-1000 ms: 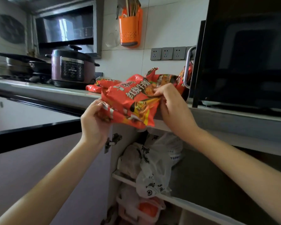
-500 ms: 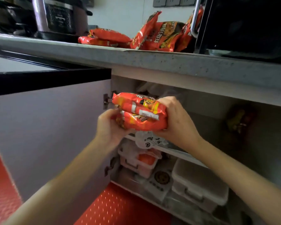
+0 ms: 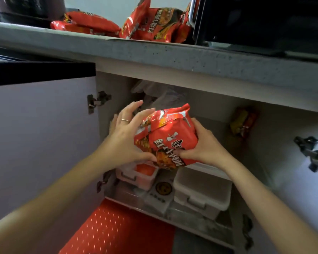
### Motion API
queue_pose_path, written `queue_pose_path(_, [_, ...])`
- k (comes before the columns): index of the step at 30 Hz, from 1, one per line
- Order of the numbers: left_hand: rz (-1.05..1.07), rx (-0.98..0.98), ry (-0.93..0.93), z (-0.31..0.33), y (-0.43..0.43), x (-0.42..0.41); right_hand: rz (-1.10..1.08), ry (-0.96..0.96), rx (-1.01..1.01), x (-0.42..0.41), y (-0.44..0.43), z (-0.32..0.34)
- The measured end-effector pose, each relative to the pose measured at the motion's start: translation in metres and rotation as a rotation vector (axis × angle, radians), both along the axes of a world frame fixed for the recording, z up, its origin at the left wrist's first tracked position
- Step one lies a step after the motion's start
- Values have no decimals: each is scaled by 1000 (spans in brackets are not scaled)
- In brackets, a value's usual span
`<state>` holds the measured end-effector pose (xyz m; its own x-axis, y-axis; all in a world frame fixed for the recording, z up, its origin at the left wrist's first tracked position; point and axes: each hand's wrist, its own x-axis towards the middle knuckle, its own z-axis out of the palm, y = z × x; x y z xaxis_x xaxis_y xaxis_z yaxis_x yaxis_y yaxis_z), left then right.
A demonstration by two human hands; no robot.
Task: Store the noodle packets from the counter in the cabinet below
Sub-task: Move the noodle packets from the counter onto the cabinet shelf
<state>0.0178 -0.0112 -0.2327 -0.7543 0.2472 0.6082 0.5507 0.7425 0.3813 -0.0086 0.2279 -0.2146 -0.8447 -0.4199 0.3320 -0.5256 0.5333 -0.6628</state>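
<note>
The noodle packets (image 3: 166, 136) were before the open cabinet (image 3: 215, 110), the right hand (image 3: 205, 146) curled round them, the left hand (image 3: 124, 136) pressing with spread fingers. They probably were light, slippery and brittle: better to hold both sides gently.

The held noodle packets (image 3: 165, 136) at the centre are glossy, crinkled plastic film. At 12 o'clock the counter edge (image 3: 173, 55) is matt, speckled stone. At 9 o'clock the cabinet door (image 3: 40, 134) is smooth and matt, with a metal hinge (image 3: 96, 102). Toward 5 o'clock sit frosted plastic containers (image 3: 200, 193).
</note>
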Motion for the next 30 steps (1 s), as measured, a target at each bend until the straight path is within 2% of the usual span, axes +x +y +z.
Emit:
queue_pose_path(2, [5, -154, -19, 5, 5, 1, 62, -47, 75, 4, 3, 5])
queue_pose_path(4, [-29, -222, -101, 9, 10, 4, 108, -82, 149, 9, 4, 9])
queue_pose_path(6, [-108, -176, -188, 10, 13, 7, 143, -92, 202, 13, 6, 13])
queue_pose_path(8, [-152, -113, -194, 8, 15, 11, 159, -106, 245, 14, 9, 18])
queue_pose_path(11, [-167, 44, -219, 2, 17, 15, 178, -146, 268, 15, 12, 24])
queue_pose_path(15, [-289, 377, -435, -5, 24, 13, 172, -162, 247, 15, 13, 33])
queue_pose_path(18, [-326, 638, -547, -12, 30, 8, 29, -38, 243, 16, 14, 35])
queue_pose_path(20, [-307, 849, -571, -15, 35, 6, -183, 71, 96, 13, 20, 31])
queue_pose_path(21, [-301, 943, -579, -16, 36, 6, -258, 26, -52, 13, 24, 26])
queue_pose_path(23, [-313, 1069, -564, -13, 39, 6, -270, -242, -331, 13, 27, 13])
queue_pose_path(25, [-332, 1089, -543, -11, 45, 5, -165, -532, -485, 15, 23, -5])
queue_pose_path(27, [-336, 1064, -546, -10, 53, 4, -64, -622, -497, 15, 16, -22])
queue_pose_path(30, [-355, 1013, -564, -11, 60, 0, 15, -516, -435, 8, 17, -34])
